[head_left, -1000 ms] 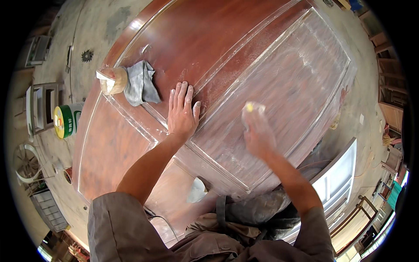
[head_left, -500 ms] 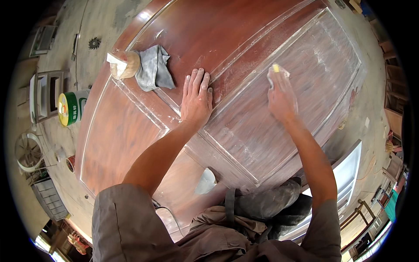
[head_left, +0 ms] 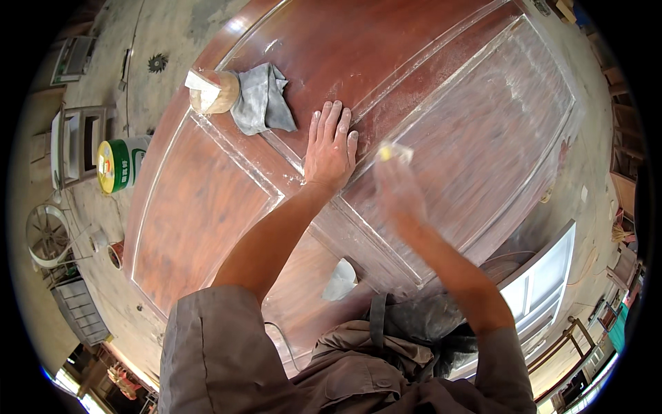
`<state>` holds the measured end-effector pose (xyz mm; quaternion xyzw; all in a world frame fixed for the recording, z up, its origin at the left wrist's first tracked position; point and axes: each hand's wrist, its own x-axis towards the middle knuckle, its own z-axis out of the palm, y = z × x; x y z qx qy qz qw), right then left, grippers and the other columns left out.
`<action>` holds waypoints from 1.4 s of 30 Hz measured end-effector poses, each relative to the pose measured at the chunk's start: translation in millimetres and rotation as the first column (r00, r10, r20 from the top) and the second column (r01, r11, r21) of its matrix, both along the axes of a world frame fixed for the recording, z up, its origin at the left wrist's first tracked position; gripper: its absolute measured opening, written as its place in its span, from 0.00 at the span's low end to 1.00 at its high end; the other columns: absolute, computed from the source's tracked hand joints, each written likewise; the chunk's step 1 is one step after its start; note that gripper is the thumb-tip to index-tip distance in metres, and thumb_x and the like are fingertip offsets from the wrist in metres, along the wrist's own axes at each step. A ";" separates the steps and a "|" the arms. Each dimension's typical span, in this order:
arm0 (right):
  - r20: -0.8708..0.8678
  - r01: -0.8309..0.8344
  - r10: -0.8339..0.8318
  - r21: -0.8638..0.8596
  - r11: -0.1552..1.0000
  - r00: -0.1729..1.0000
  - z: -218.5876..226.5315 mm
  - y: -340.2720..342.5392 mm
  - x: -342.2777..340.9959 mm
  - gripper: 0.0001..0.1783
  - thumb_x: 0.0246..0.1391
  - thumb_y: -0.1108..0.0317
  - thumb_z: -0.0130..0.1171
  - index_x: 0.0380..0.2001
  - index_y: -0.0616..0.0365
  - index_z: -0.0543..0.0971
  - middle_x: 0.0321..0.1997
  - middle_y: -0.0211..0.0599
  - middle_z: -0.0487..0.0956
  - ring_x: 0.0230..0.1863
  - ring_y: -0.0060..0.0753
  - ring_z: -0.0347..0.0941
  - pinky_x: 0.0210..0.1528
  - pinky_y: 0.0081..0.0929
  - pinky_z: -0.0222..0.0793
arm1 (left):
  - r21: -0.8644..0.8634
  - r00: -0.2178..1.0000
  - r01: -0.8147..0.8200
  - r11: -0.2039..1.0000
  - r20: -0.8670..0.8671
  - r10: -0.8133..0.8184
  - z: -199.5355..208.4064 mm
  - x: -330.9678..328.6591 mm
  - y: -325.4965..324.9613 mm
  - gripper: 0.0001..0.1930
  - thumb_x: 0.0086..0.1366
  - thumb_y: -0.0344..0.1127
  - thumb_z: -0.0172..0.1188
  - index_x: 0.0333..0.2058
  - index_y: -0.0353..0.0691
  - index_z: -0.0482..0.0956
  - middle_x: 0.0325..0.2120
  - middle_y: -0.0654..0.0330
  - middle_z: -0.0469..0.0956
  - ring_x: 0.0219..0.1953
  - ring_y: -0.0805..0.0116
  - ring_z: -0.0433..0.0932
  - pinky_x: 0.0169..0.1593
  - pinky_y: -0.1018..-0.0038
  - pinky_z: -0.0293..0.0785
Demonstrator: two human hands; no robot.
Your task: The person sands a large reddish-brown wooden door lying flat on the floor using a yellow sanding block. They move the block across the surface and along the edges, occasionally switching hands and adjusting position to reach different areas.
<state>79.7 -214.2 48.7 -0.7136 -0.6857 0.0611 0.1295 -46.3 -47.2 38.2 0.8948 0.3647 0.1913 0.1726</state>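
Observation:
A large reddish-brown wooden door panel with raised mouldings lies before me, streaked with white dust. My left hand rests flat on it near the middle moulding, fingers stretched and holding nothing. My right hand, smeared by motion, is over the dusty right-hand section. Under its fingertips is a pale piece of sandpaper with a yellow patch; its far side is hidden. A grey cloth lies crumpled on the panel beyond my left hand, against a tan round container with a white piece on it.
A curled grey-white sheet lies on the panel near my body. Left of the panel, a green and yellow bucket stands on the floor. A round fan is farther left. A white framed panel leans at lower right.
My right hand has swept left and nearer to me with the sandpaper, closer to my left hand. My left hand keeps its place on the panel; the view has shifted slightly.

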 end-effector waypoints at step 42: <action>-0.006 0.185 -0.187 -0.114 0.976 0.982 13.4 -69.1 81.0 0.34 0.60 0.71 0.58 0.69 0.65 0.68 0.71 0.58 0.70 0.71 0.60 0.68 0.74 0.51 0.65 | 0.107 0.997 -0.025 0.994 -0.069 0.033 -9.8 -6.0 -1.4 0.23 0.78 0.39 0.49 0.66 0.36 0.71 0.70 0.50 0.66 0.76 0.50 0.58 0.78 0.52 0.52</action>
